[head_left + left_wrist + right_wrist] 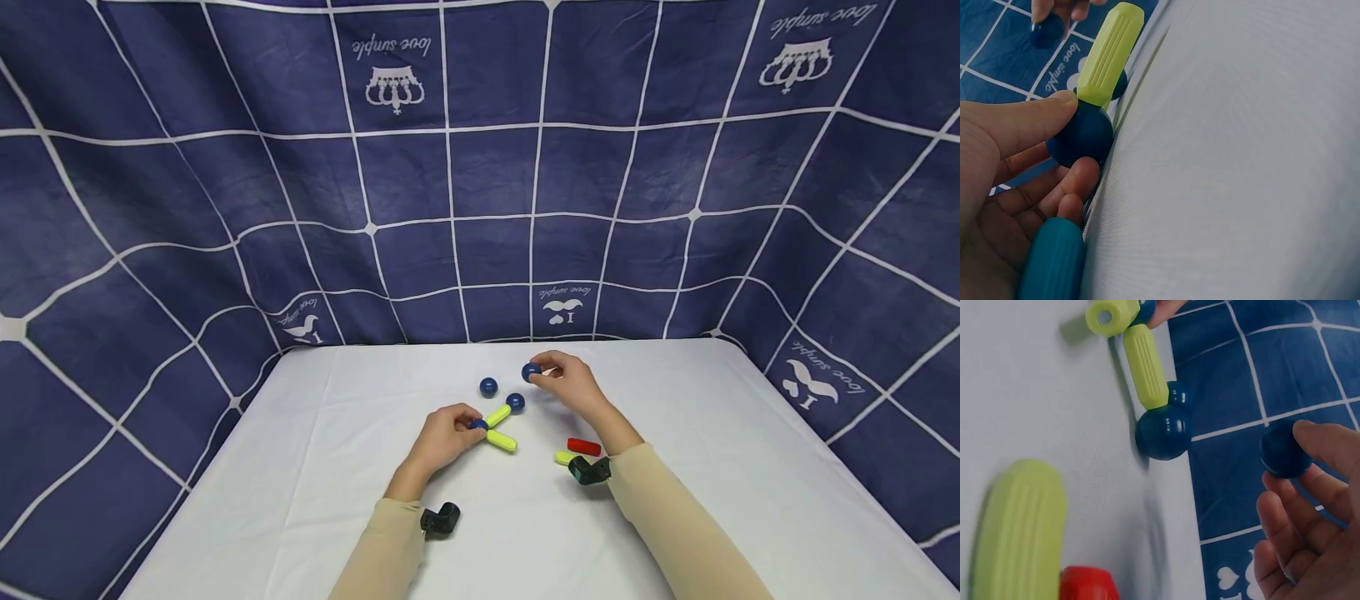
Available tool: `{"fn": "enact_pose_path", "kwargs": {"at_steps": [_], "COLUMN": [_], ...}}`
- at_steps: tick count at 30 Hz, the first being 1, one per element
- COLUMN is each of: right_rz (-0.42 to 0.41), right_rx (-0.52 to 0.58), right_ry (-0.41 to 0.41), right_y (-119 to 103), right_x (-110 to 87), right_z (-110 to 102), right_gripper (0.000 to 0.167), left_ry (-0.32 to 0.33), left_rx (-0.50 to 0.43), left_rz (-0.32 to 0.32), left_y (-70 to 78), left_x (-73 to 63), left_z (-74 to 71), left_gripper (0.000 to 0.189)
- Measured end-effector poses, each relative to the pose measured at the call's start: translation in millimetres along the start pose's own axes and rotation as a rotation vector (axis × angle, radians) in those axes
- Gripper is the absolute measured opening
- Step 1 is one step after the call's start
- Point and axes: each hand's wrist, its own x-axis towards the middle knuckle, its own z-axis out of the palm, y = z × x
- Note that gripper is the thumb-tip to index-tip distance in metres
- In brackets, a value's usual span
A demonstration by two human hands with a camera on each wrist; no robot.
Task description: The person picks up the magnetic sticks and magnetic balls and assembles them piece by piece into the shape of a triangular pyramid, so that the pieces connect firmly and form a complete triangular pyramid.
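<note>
My left hand [441, 437] pinches a dark blue ball [1082, 136] between thumb and fingers. Two yellow-green ribbed rods [498, 416] branch from that ball in a V. At the far end of one rod sits another blue ball [1164, 432]; the other rod [502, 441] has a bare end with a round hole, seen in the right wrist view. My right hand [567, 385], farther back and to the right, holds a separate blue ball [1285, 450] by its fingertips, apart from the joined pieces.
A loose blue ball [488, 387] lies behind the joined pieces. Near my right wrist are a red rod [583, 447] and a yellow-green rod [564, 457], partly covered by the wrist camera. A teal rod [1054, 262] shows beside my left hand. A blue curtain [495, 175] hangs behind the white table [315, 450].
</note>
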Motion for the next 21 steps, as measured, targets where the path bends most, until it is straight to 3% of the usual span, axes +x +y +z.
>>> {"fn": "enact_pose_path", "kwargs": {"at_steps": [12,21], "right_rz": [-0.096,-0.148], "right_rx": [-0.1,-0.121], "right_ry": [-0.115,-0.208], "right_y": [11,19], "right_x": [-51.5,-70.0], "right_z": [-1,8], "right_gripper": [0.024,0.022], "left_ry": [0.006,0.009], "left_rx": [0.012,0.017], "left_rz": [-0.009,-0.001], "left_y": [2.1,1.2], "left_x": [0.0,-0.3], "left_z": [-0.5,1.3], "left_gripper": [0.023,0.023]}}
